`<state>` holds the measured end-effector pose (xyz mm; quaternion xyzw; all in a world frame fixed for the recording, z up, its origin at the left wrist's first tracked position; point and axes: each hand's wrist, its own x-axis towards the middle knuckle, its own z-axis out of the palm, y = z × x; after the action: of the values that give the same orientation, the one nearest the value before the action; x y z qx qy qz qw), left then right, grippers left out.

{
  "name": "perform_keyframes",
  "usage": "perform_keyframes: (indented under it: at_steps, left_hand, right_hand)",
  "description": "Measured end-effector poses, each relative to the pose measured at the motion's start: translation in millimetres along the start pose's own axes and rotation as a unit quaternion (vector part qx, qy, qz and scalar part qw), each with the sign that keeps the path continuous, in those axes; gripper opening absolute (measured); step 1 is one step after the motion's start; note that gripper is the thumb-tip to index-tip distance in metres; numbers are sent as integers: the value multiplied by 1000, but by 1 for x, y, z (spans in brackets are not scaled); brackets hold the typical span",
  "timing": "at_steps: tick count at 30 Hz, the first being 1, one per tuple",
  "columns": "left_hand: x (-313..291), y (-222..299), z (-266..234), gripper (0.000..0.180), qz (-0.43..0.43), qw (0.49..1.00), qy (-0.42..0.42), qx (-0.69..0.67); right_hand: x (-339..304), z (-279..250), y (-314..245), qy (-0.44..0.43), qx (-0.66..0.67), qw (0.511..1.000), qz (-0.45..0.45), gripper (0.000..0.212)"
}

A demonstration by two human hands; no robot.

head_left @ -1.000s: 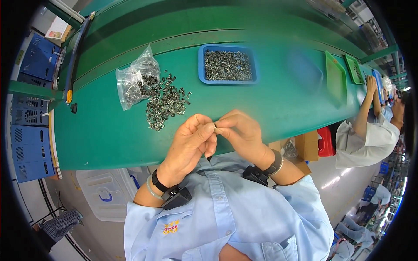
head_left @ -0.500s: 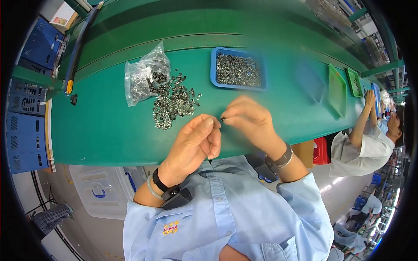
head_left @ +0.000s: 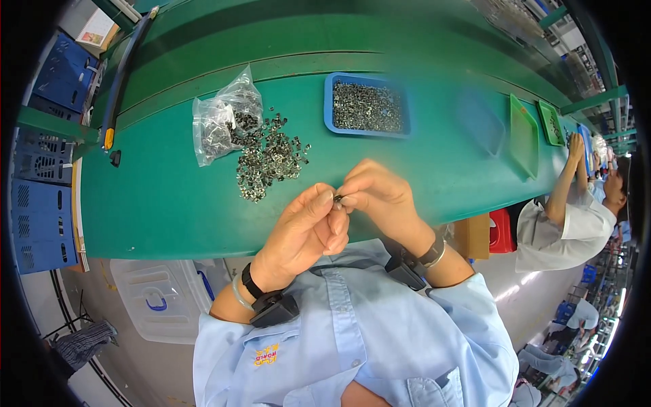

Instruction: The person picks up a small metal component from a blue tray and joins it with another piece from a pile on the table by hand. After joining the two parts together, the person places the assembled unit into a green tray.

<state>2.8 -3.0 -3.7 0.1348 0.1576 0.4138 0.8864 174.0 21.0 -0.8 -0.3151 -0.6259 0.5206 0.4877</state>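
Over the near edge of the green table, my two hands meet fingertip to fingertip. Between them is a small dark part (head_left: pixel 338 198), too small to tell its kind. My left hand (head_left: pixel 298 227) pinches it between thumb and index finger, its other fingers curled. From the other side, my right hand (head_left: pixel 383 200) grips the same part with thumb and forefinger. Just beyond my left hand lies a loose pile of small black and silvery metal parts (head_left: pixel 268 163). A clear plastic bag (head_left: pixel 215 129) with more of them leans at the pile's left. Farther off, a blue tray (head_left: pixel 330 112) holds many similar pieces.
Right of the blue tray are a blurred blue tray (head_left: pixel 480 122), a green tray (head_left: pixel 523 139) and a smaller green tray (head_left: pixel 550 124). Blue crates (head_left: pixel 42 224) stand at the left. A lidded clear box (head_left: pixel 159 305) sits below the table. Another person (head_left: pixel 563 227) works at the right.
My right hand has moved slightly left and closer to my left hand, bringing the small part to the left fingertips. Both hands now touch it.
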Motion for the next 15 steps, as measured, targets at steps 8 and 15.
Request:
perform_keyframes:
  at_steps: [8,15]
  left_hand:
    - [1,-6,-1,22,6,1000,15,23]
    - [1,-4,-1,21,-1,1000,25,10]
  right_hand:
    - [-5,-2,5,-1,-7,1000,-3,7]
    - [-8,0,10,12,-12,1000,1,8]
